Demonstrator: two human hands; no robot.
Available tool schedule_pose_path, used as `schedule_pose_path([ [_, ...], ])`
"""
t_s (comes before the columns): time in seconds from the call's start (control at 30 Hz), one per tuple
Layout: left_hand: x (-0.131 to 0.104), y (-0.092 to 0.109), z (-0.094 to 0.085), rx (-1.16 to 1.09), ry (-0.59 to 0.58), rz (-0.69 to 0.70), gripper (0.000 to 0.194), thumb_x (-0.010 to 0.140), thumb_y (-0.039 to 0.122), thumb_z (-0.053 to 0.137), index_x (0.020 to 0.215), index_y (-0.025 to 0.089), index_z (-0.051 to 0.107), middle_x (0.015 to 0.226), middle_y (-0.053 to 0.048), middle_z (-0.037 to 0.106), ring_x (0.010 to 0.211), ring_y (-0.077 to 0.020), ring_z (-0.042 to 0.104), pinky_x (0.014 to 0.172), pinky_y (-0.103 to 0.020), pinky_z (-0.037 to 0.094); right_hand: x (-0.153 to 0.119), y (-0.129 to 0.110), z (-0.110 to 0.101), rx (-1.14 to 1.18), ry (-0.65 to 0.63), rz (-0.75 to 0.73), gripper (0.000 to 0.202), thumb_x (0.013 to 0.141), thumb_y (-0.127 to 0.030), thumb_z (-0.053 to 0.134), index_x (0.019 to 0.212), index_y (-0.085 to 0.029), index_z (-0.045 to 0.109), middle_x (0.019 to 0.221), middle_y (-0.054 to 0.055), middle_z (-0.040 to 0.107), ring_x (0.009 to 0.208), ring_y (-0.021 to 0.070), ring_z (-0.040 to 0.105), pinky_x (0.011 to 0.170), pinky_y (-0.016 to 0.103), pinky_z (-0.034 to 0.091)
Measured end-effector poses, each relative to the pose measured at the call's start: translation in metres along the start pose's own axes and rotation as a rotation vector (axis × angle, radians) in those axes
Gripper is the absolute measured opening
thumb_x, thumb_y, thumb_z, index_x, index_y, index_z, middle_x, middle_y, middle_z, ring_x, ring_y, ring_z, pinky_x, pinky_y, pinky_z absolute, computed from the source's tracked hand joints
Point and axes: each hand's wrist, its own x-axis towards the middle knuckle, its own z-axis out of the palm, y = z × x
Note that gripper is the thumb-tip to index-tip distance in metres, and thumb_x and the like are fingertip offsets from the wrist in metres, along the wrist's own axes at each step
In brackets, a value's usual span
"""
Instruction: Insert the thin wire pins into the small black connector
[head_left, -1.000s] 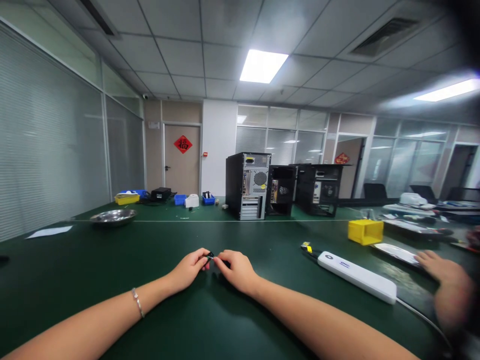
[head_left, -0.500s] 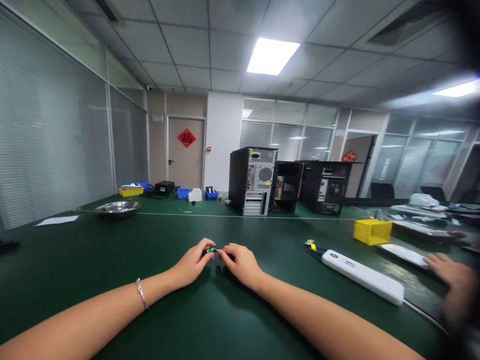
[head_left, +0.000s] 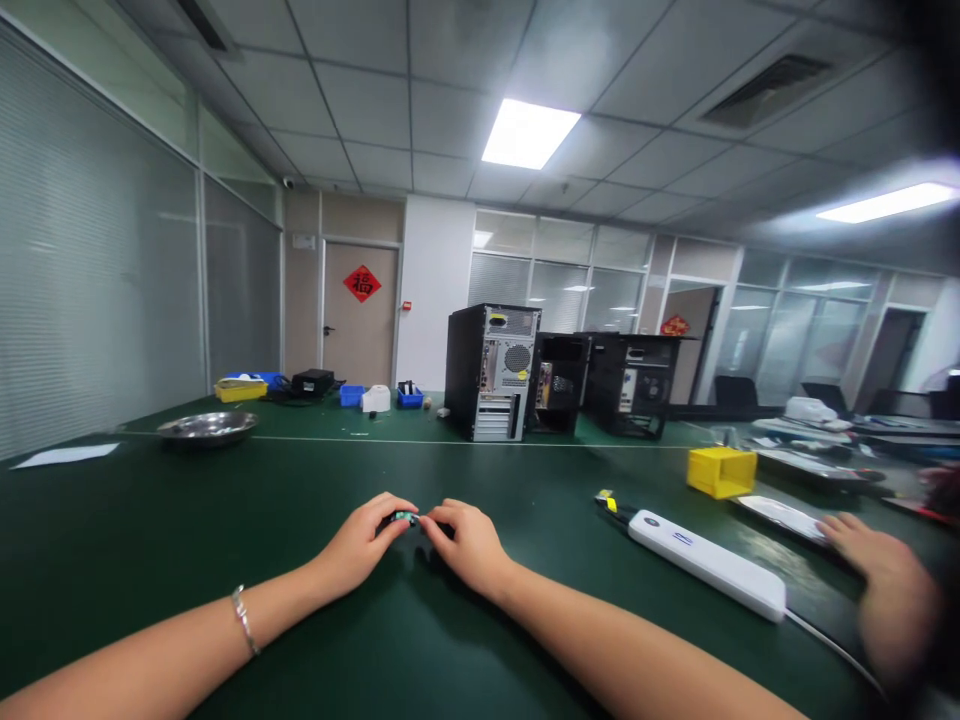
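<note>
My left hand (head_left: 367,545) pinches a small green circuit board (head_left: 406,518) between thumb and fingers, over the middle of the green table. Much of the board is covered by those fingers. Just to its right, my right hand (head_left: 474,548) is closed, thumb and index fingertip pressed together at the board's right end. Something small and dark seems to lie within the right hand's grip, too hidden to name. Both forearms come in from the near edge of the view.
A white power strip (head_left: 705,562) and a yellow bin (head_left: 712,472) are to the right. There another person's hand (head_left: 862,550) touches a shallow light tray (head_left: 780,517). Computer cases (head_left: 487,375) stand at the back. Far left are a metal bowl (head_left: 208,428) and paper (head_left: 66,455).
The whole scene has shifted left and slightly down as my view turned. Both hands keep about the same hold, close together at the circuit board.
</note>
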Motion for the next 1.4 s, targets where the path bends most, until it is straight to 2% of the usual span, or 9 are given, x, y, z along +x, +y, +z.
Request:
schedule_pose_path([
  [0.13, 0.001, -0.004, -0.001, -0.105, -0.036, -0.061, 0.026, 0.085, 0.032, 0.053, 0.104, 0.021, 0.069, 0.105, -0.007, 0.07, 0.098, -0.024, 0.062, 0.089, -0.033, 0.046, 0.0, 0.001, -0.001, 0.041, -0.011, -0.017, 0.03, 0.094, -0.034, 0.046, 0.082, -0.022, 0.07, 0.073, 0.001, 0.06, 0.07, 0.0122, 0.054, 0.063, 0.021, 0.035],
  [0.43, 0.004, -0.008, 0.001, -0.398, -0.085, -0.196, 0.034, 0.078, 0.037, 0.063, 0.103, 0.015, 0.068, 0.099, -0.008, 0.071, 0.087, -0.0222, 0.065, 0.083, -0.036, 0.05, -0.001, 0.001, 0.0, 0.07, -0.003, -0.026, 0.03, 0.095, -0.035, 0.045, 0.084, -0.021, 0.07, 0.073, 0.001, 0.06, 0.069, 0.0116, 0.054, 0.061, 0.021, 0.034],
  [0.57, 0.004, -0.009, -0.001, -0.39, -0.031, -0.213, 0.033, 0.074, 0.033, 0.067, 0.102, 0.015, 0.069, 0.101, -0.009, 0.07, 0.089, -0.022, 0.063, 0.082, -0.034, 0.049, -0.001, 0.002, 0.001, 0.058, 0.01, -0.002, 0.03, 0.094, -0.036, 0.046, 0.084, -0.021, 0.07, 0.075, 0.001, 0.06, 0.069, 0.012, 0.054, 0.062, 0.022, 0.034],
  [0.67, 0.005, -0.014, -0.002, -0.373, 0.019, -0.205, 0.027, 0.072, 0.028, 0.068, 0.095, 0.015, 0.071, 0.096, -0.008, 0.07, 0.085, -0.0207, 0.062, 0.076, -0.03, 0.047, -0.001, 0.003, 0.001, 0.06, 0.009, 0.01, 0.028, 0.093, -0.035, 0.047, 0.085, -0.021, 0.07, 0.078, 0.002, 0.061, 0.073, 0.0129, 0.055, 0.064, 0.022, 0.035],
  [0.77, 0.005, -0.018, -0.002, -0.41, -0.01, -0.242, 0.027, 0.072, 0.028, 0.067, 0.096, 0.014, 0.07, 0.091, -0.007, 0.07, 0.079, -0.0191, 0.061, 0.072, -0.029, 0.047, -0.001, 0.003, 0.001, 0.058, 0.007, 0.014, 0.028, 0.093, -0.036, 0.047, 0.085, -0.021, 0.07, 0.077, 0.002, 0.061, 0.073, 0.013, 0.055, 0.064, 0.023, 0.034],
  [0.9, 0.006, -0.018, -0.001, -0.525, 0.006, -0.258, 0.035, 0.069, 0.024, 0.07, 0.103, 0.015, 0.065, 0.101, -0.007, 0.067, 0.091, -0.0204, 0.062, 0.083, -0.032, 0.046, -0.002, 0.001, 0.0, 0.062, 0.009, 0.02, 0.029, 0.093, -0.035, 0.047, 0.083, -0.02, 0.069, 0.077, 0.001, 0.061, 0.071, 0.0124, 0.054, 0.062, 0.022, 0.034],
  [1.07, 0.006, -0.018, 0.001, -0.665, 0.024, -0.293, 0.042, 0.066, 0.022, 0.073, 0.104, 0.016, 0.056, 0.096, -0.006, 0.067, 0.092, -0.0206, 0.065, 0.092, -0.038, 0.044, -0.002, 0.0, -0.001, 0.059, 0.004, 0.009, 0.029, 0.093, -0.035, 0.046, 0.082, -0.02, 0.069, 0.077, 0.002, 0.061, 0.073, 0.0127, 0.055, 0.064, 0.022, 0.034],
  [1.3, 0.007, -0.021, 0.0, -0.542, 0.056, -0.289, 0.033, 0.067, 0.028, 0.072, 0.096, 0.015, 0.063, 0.086, -0.004, 0.066, 0.08, -0.0182, 0.062, 0.076, -0.03, 0.047, -0.001, 0.0, -0.001, 0.059, -0.006, 0.015, 0.03, 0.093, -0.035, 0.046, 0.08, -0.02, 0.068, 0.075, 0.001, 0.06, 0.069, 0.0121, 0.052, 0.061, 0.022, 0.033],
  [1.4, 0.007, -0.019, 0.0, -0.533, 0.04, -0.283, 0.038, 0.07, 0.032, 0.071, 0.103, 0.015, 0.065, 0.096, -0.006, 0.068, 0.086, -0.0196, 0.061, 0.08, -0.032, 0.046, -0.001, 0.0, -0.001, 0.048, 0.005, 0.003, 0.03, 0.093, -0.035, 0.047, 0.078, -0.02, 0.067, 0.074, 0.001, 0.06, 0.068, 0.012, 0.052, 0.061, 0.022, 0.033],
])
